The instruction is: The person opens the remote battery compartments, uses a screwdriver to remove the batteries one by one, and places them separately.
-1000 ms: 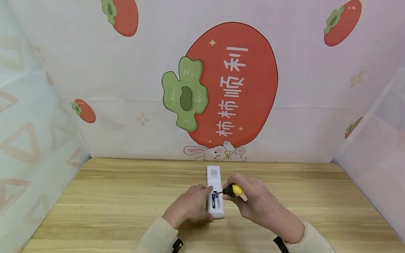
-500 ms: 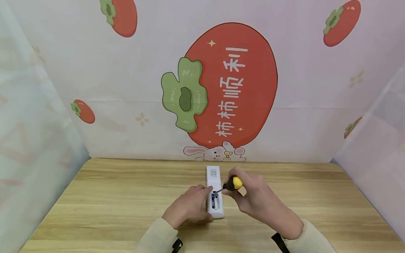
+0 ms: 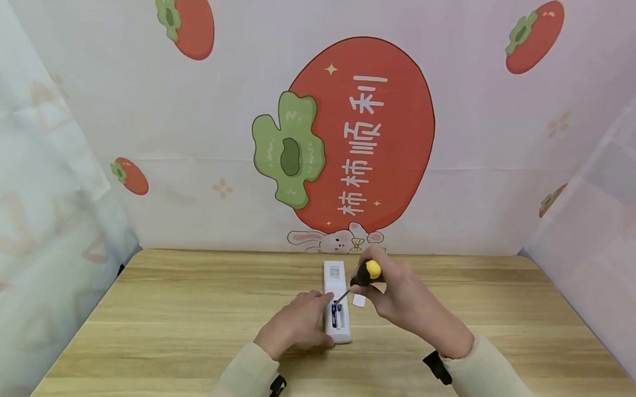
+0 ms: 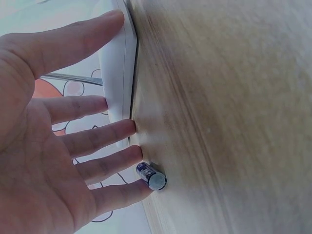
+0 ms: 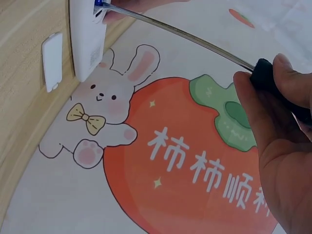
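A white remote control [image 3: 334, 285] lies back up on the table, its battery compartment uncovered. One blue battery [image 3: 334, 317] shows inside the compartment. My left hand [image 3: 298, 321] steadies the remote from the left, thumb and index finger against its side with the fingers nearly straight. In the left wrist view, a loose battery [image 4: 151, 176] lies on the table by the little finger; the hand hides it from the head view. My right hand [image 3: 406, 300] grips a screwdriver [image 5: 180, 33] by its black and yellow handle. Its shaft slants down, tip at the battery's far end.
The white battery cover [image 5: 52, 62] lies on the wooden table [image 3: 201, 306], just right of the remote. Behind the table rises a backdrop [image 3: 204, 116] printed with persimmons and a rabbit. A small dark thing [image 3: 121, 269] shows at the table's left edge.
The right hand has moved toward the backdrop, raising the screwdriver's handle so the shaft slants more steeply. The battery cover has come into view beside it. Left hand and remote hold still.
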Demonstrator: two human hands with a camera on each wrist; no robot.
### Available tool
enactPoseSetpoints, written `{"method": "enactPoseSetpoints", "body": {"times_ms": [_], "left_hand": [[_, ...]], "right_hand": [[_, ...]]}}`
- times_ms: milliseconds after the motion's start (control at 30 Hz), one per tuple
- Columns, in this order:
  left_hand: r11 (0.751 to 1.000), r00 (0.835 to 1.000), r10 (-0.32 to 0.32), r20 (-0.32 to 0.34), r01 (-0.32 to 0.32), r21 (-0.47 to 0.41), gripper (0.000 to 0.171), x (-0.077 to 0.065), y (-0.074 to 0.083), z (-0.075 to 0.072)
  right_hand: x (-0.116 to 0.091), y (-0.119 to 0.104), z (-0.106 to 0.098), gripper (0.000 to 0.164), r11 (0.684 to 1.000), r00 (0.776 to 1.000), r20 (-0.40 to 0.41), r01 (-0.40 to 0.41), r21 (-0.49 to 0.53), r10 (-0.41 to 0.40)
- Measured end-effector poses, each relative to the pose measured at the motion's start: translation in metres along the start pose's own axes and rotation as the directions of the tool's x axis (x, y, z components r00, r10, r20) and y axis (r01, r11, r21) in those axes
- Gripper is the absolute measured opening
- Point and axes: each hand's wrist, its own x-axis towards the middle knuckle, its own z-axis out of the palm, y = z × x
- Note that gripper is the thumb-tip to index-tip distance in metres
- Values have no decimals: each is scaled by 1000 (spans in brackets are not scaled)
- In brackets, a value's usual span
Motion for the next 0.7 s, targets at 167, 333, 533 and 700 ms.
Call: {"method": "enactPoseSetpoints", "body": {"times_ms": [167, 333, 533, 700], "left_hand": [[1000, 1000, -3, -1, 3, 5, 86, 1, -1, 1], [1000, 1000, 5, -2, -5, 8, 85, 1, -2, 2], [1000, 1000, 13, -4, -13, 20, 85, 2, -2, 0], [1000, 1000, 7, 2, -7, 18, 85, 2, -1, -1]], "right_hand": [[12, 7, -1, 49, 997, 997, 5, -73, 32, 73], [26, 14, 0, 51, 989, 988, 32, -149, 23, 148], [39, 21, 2, 49, 985, 985, 50, -168, 35, 166], [44, 26, 3, 47, 975, 975, 61, -217, 40, 214]]}}
